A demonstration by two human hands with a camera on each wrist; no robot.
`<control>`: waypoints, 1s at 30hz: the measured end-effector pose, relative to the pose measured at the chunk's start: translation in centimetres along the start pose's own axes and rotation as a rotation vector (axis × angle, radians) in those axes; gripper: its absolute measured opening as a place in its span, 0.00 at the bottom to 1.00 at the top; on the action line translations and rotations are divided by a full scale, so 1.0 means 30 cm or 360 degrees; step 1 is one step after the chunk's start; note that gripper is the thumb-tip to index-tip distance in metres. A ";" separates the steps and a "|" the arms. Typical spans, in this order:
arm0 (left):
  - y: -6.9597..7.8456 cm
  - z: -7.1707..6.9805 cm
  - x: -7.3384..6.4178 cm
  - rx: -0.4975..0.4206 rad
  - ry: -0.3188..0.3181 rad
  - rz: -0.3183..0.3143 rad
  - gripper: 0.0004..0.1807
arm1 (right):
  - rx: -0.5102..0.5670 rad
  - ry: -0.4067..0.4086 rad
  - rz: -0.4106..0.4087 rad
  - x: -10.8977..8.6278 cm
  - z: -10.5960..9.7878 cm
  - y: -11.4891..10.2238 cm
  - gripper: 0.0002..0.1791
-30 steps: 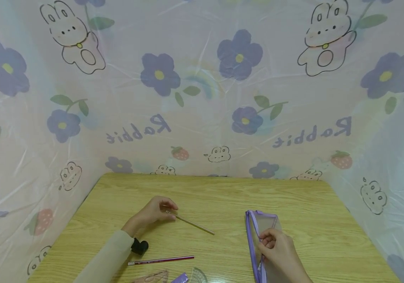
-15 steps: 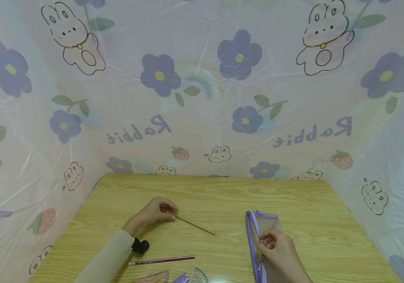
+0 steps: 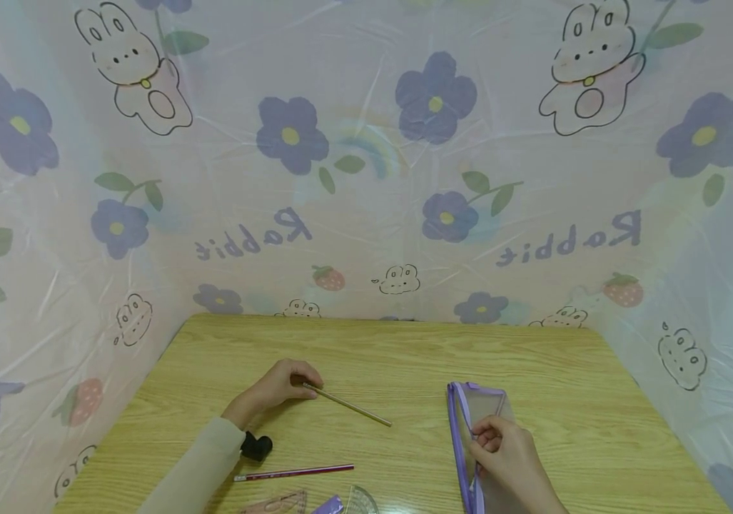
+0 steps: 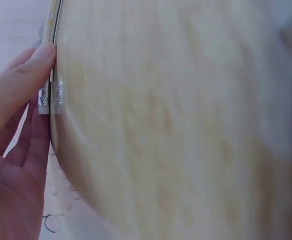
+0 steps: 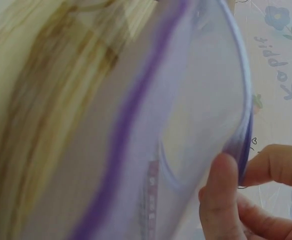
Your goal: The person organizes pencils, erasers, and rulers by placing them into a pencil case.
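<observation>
My left hand [image 3: 284,382] pinches a gold pencil [image 3: 352,407] near its eraser end, the pencil slanting away to the right low over the table. In the left wrist view the thumb presses on the pencil [image 4: 48,30] just above its silver ferrule and white eraser. On the right, my right hand [image 3: 504,446] pinches one edge of a see-through pencil pouch [image 3: 493,400] with purple zipper trim, holding its mouth apart. The right wrist view shows thumb and finger on the purple edge [image 5: 246,100], with a pinkish marked strip [image 5: 153,195] visible inside the pouch.
A red pencil [image 3: 295,472] lies in front of the left forearm. At the near edge are a pinkish set square [image 3: 276,503], a purple item [image 3: 327,506] and a clear protractor [image 3: 362,501]. A black wrist mount [image 3: 255,447] sits by the left wrist. Printed curtains surround the wood-grain table [image 3: 405,350].
</observation>
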State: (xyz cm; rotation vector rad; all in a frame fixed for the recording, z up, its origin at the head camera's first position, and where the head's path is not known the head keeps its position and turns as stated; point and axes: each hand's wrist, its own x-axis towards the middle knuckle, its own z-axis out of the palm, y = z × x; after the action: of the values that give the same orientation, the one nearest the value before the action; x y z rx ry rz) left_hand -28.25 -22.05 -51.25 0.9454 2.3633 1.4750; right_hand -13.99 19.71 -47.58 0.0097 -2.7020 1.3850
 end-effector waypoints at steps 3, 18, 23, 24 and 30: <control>0.001 -0.002 0.001 0.0053 0.0004 -0.0013 0.07 | 0.0002 -0.0001 0.0005 0.000 0.000 -0.001 0.09; -0.005 0.003 -0.005 0.0154 0.0003 -0.0026 0.04 | 0.0004 0.0005 0.0019 -0.001 0.001 0.001 0.09; -0.007 0.002 -0.004 0.0193 0.0006 -0.0020 0.04 | 0.0008 0.0006 0.0021 -0.001 0.002 0.002 0.09; -0.008 0.002 -0.003 0.0203 0.0006 -0.0015 0.04 | 0.0009 0.0007 0.0024 -0.002 0.002 0.001 0.09; -0.001 0.002 0.001 0.0240 0.0014 -0.0013 0.03 | 0.0028 -0.0003 0.0040 -0.004 -0.001 -0.003 0.08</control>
State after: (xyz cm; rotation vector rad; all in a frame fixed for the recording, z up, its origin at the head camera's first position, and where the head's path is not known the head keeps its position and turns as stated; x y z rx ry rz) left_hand -28.27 -21.99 -51.31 0.9633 2.5109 1.3156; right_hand -13.88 19.67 -47.51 -0.0217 -2.7006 1.4164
